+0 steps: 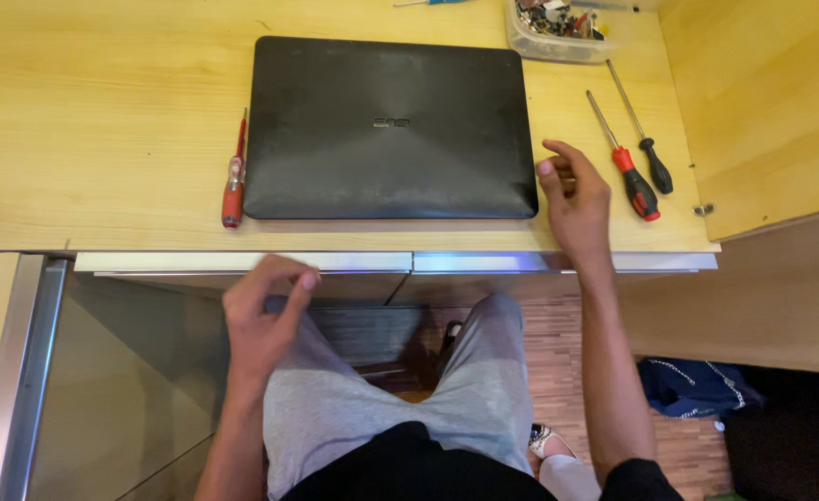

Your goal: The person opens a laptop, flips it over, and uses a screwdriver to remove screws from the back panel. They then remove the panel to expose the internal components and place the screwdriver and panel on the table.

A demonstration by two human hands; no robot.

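Right grip [572, 190] curled beside laptop [389, 128] — left grip [263, 315] lowered

Closed black laptop [391, 128] lies flat at centre of the wooden desk, lid up, rounded corners, matte w/ dusty smudges; its screen is folded shut, not visible. Small silver logo mark [393, 122] sits mid-lid, seen upside down from here. Clear plastic container [558, 42] at the desk's far edge, just beyond laptop's top-right corner, rectangular, see-through walls, holding mixed small bits. No other packages, labels or signs.
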